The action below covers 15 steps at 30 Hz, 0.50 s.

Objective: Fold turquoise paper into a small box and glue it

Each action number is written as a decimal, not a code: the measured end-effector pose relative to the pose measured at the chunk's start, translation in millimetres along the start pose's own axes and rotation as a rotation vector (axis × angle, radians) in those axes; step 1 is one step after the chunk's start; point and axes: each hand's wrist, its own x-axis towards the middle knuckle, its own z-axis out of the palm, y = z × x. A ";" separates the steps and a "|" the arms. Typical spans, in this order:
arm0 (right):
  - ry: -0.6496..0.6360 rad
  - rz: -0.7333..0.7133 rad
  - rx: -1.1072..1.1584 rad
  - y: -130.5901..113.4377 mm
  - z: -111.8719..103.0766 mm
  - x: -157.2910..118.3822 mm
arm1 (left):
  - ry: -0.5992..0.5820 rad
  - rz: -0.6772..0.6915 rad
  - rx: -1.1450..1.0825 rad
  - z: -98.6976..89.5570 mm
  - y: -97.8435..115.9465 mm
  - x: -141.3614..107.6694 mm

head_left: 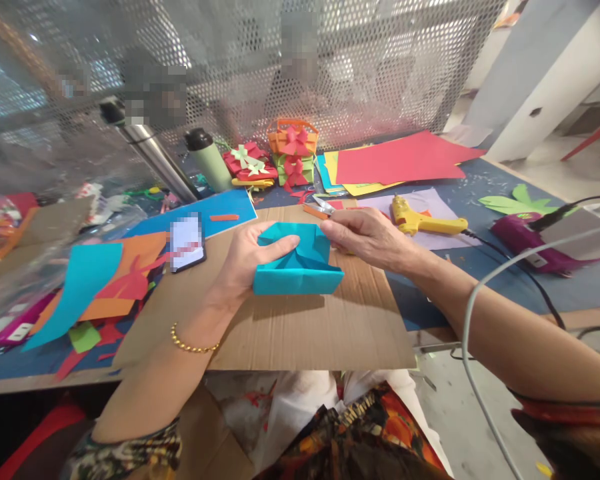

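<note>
Head view: A person's left hand (247,257) grips a blue paper box (300,281) over cardboard (310,343) on a table, thumb inside, while the right hand (367,237) appears to pinch its far right corner. The walls look mid-shaping; further creasing would call for steady left-hand support and light right-hand pressure. A yellow glue gun (430,224) lies to the right.

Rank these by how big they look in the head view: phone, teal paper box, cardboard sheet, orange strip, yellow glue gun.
1. Cardboard sheet
2. Teal paper box
3. Phone and yellow glue gun: too alike to rank, one compact, the other long and thin
4. Orange strip
</note>
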 end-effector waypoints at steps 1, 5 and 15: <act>-0.010 -0.014 -0.020 1.0 0.2 0.1 | -0.001 -0.004 -0.003 -0.2 0.1 -0.1; -0.024 -0.081 -0.090 7.3 2.3 0.2 | -0.009 -0.010 -0.004 -0.1 -0.3 -1.2; -0.090 0.071 0.173 -1.0 -9.4 0.4 | -0.011 0.001 -0.041 -1.5 -2.8 0.7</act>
